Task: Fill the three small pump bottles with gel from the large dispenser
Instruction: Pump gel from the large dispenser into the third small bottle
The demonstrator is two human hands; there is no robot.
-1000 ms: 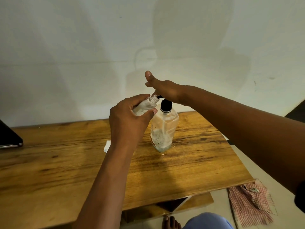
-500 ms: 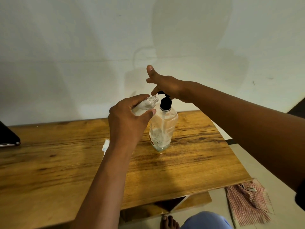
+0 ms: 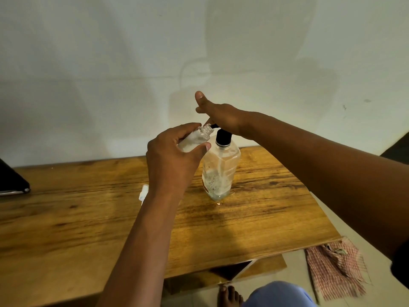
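The large clear dispenser (image 3: 220, 171) with a black pump top stands upright near the back of the wooden table (image 3: 254, 220), holding gel in its lower part. My right hand (image 3: 219, 116) presses down on the pump head with straight fingers, thumb raised. In my left hand (image 3: 174, 156) I grip a small clear bottle (image 3: 197, 138), uncapped and tilted, its open neck right at the black spout. A white pump cap (image 3: 143, 192) lies on the table, partly hidden behind my left forearm. No other small bottles are in view.
A dark flat device (image 3: 12, 182) sits at the table's left edge. A red checked cloth (image 3: 336, 271) lies on the floor to the right. Below the table's front edge I see a bare foot (image 3: 229, 295), a blue-clad knee and a lower shelf.
The right hand rose with the pump head half a second ago and has now come back down on it. The left hand keeps the small bottle at the spout.
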